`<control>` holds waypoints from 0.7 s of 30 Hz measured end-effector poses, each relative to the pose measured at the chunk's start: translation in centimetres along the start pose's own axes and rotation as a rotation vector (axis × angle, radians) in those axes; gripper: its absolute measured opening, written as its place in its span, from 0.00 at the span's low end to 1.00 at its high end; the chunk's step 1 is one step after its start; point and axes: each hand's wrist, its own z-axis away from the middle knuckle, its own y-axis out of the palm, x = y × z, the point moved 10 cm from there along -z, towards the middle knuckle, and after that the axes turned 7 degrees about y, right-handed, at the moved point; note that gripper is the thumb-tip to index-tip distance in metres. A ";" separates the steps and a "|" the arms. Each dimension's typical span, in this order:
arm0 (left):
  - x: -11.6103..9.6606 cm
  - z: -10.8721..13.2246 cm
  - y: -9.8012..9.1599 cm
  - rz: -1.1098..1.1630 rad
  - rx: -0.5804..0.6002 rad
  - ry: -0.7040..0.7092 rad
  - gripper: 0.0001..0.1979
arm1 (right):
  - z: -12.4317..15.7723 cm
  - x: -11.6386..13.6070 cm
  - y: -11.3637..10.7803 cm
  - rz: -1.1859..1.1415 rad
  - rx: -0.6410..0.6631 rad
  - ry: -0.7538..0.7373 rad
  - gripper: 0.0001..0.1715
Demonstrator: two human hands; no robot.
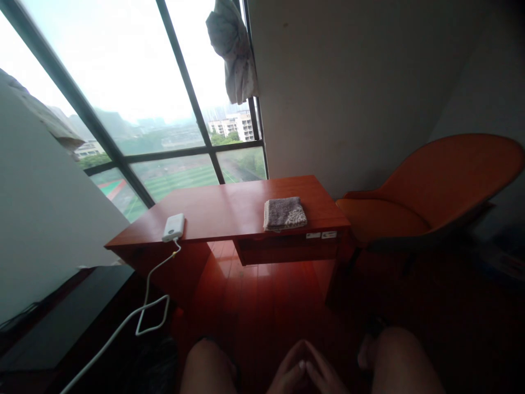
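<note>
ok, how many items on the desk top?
2. A white power bank at the front-left edge of the desk; a folded grey towel right of centre, near the front. None looks hidden.

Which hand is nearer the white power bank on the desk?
Left, narrowly. The left hand and right hand touch at the fingers, well short of the desk; the white power bank lies far ahead and to their left.

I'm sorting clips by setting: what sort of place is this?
Probably a hotel or guest room high up: a large window overlooking a sports field and buildings, a reddish wooden desk with a folded towel on it, and an orange lounge chair beside it.
</note>
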 end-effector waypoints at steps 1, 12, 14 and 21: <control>0.1 0.0 0.0 -0.003 0.001 -0.005 0.41 | -0.1 -0.1 -0.2 0.001 -0.007 -0.002 0.63; 0.0 -0.3 0.6 0.003 0.009 -0.013 0.41 | -0.4 -0.2 -0.5 0.061 -0.020 -0.030 0.64; -0.1 -0.2 0.6 0.004 0.009 -0.009 0.41 | -0.3 -0.1 -0.6 0.037 -0.017 -0.028 0.61; -0.6 0.2 0.8 0.030 0.010 0.023 0.42 | 0.3 0.6 -0.6 0.032 -0.019 -0.027 0.62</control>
